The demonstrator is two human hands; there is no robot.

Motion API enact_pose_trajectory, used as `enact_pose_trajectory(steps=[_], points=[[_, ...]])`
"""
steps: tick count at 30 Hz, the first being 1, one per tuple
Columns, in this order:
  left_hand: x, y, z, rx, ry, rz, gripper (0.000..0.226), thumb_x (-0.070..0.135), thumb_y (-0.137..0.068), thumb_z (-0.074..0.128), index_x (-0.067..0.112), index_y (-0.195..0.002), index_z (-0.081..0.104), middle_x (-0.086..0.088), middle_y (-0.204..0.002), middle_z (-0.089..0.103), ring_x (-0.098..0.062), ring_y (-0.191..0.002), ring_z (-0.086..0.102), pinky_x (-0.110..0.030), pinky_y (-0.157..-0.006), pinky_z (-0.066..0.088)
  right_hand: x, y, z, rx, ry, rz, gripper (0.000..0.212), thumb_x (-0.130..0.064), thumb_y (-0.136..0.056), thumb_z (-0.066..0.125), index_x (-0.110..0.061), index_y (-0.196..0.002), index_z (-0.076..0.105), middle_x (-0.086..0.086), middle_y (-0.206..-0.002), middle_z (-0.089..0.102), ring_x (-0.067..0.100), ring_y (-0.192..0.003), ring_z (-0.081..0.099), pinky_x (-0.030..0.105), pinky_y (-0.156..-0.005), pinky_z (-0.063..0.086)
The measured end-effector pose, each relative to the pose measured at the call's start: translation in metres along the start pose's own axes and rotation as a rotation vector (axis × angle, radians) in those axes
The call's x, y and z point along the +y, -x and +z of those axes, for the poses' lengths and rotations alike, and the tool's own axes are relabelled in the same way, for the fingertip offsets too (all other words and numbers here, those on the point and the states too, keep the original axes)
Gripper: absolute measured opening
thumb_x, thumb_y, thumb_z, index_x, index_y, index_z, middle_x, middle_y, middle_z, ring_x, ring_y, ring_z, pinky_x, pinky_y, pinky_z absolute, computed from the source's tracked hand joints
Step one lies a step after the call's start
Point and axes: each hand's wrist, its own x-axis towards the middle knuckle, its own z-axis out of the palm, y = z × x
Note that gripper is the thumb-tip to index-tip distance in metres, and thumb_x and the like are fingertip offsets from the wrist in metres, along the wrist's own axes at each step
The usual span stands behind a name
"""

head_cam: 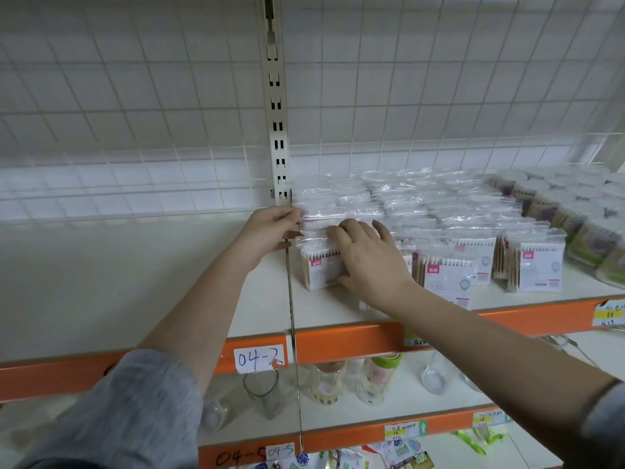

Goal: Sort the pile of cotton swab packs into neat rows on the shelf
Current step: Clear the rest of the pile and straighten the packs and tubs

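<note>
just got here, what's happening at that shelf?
A person is straightening cotton swab packs on the shelf with the orange front edge. The left hand pinches the clear top flaps at the left end of the leftmost row, while the right hand lies over the front pack of that row, fingers spread. To the right, more packs already stand upright in rows. Glass cups sit on the shelf below.

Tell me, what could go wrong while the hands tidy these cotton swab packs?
1. The right hand presses on the front pack of the leftmost row; the slippery bags behind might tip like dominoes.
2. The left hand pinches a bag top at the row's open side, so a tug could spill packs leftward.
3. One pack stands nearer the shelf edge and might fall if bumped.
</note>
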Motion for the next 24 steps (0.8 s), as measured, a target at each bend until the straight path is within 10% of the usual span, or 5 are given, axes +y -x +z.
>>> enact_pose_trajectory(steps=[5, 10, 20, 24], points=[[0.012, -0.022, -0.014, 0.193, -0.493, 0.246, 0.023, 0.020, -0.095, 0.053, 0.010, -0.111, 0.066, 0.000, -0.110, 0.066, -0.010, -0.096, 0.059, -0.015, -0.078, 0.038, 0.005, -0.004, -0.013, -0.076, -0.106, 0.022, 0.065, -0.028, -0.084, 0.062, -0.019, -0.141, 0.033, 0.000, -0.140, 0.038, 0.021, -0.132, 0.036, 0.045, -0.115, 0.012], [0.041, -0.059, -0.008, 0.002, -0.817, 0.358, 0.034, 0.019, -0.099, 0.044, 0.009, -0.130, 0.055, -0.006, -0.135, 0.054, -0.019, -0.122, 0.051, -0.023, -0.101, 0.036, 0.006, -0.004, -0.018, -0.123, -0.126, 0.066, 0.078, -0.031, -0.083, 0.063, -0.020, -0.148, 0.021, -0.002, -0.151, 0.026, 0.016, -0.140, 0.024, 0.045, -0.117, 0.005], [0.058, -0.112, 0.011, -0.279, -1.364, 0.121, 0.067, 0.039, -0.100, 0.034, 0.009, -0.150, 0.001, -0.015, -0.155, 0.018, -0.030, -0.138, 0.029, -0.031, -0.106, 0.029, 0.005, -0.004, -0.012, -0.114, -0.140, 0.084, 0.082, -0.036, -0.082, 0.067, -0.023, -0.149, 0.021, -0.006, -0.154, 0.023, 0.011, -0.144, 0.016, 0.046, -0.117, 0.003], [0.069, -0.119, 0.011, -0.261, -1.451, 0.095, 0.071, 0.048, -0.094, 0.044, 0.005, -0.146, 0.022, -0.014, -0.147, 0.034, -0.030, -0.128, 0.040, -0.035, -0.097, 0.038, 0.009, -0.006, -0.012, -0.124, -0.142, 0.066, 0.078, -0.035, -0.082, 0.065, -0.024, -0.147, 0.023, -0.004, -0.147, 0.033, 0.015, -0.138, 0.027, 0.044, -0.117, 0.002]])
